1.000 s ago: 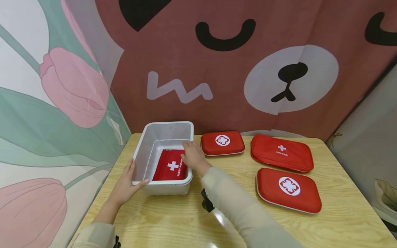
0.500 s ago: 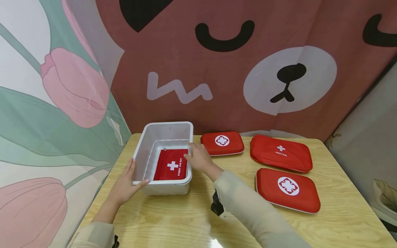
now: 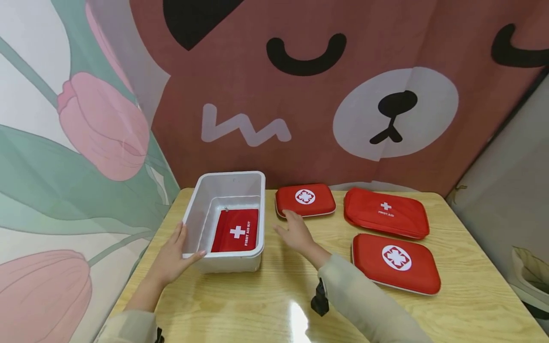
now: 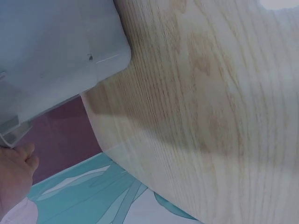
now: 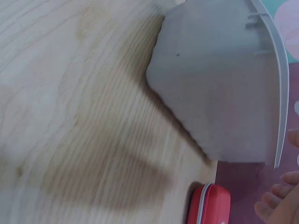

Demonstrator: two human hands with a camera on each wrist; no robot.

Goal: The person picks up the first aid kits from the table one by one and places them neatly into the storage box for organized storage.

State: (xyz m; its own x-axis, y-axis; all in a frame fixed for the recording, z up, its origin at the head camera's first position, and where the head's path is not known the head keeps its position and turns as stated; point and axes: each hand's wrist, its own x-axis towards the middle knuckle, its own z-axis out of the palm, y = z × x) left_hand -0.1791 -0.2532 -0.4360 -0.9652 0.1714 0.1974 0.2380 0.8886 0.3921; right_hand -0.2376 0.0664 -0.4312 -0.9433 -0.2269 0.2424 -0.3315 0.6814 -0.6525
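Note:
A light grey plastic bin (image 3: 249,264) stands at the left of the table, with a flat red first aid pouch (image 3: 227,236) lying inside. My left hand (image 3: 169,259) holds the bin's near left corner, thumb on the front rim and fingers along the left side. My right hand (image 3: 298,236) is off the bin, above the table to its right, holding nothing. Its fingers are nearest the small red first aid case (image 3: 317,202); in the head view they overlap its front edge, and contact cannot be told. In the right wrist view, the fingers (image 5: 275,203) show at the lower right.
Right of the small case lie a soft red first aid bag (image 3: 386,221) and, nearer, a larger red case (image 3: 377,257) with a white emblem. A printed curtain (image 3: 240,85) hangs behind the wooden table (image 3: 223,309).
My right hand has let go of the pouch, lifted out past the bin's right rim and moved right toward the small case. My left hand has stayed on the bin.

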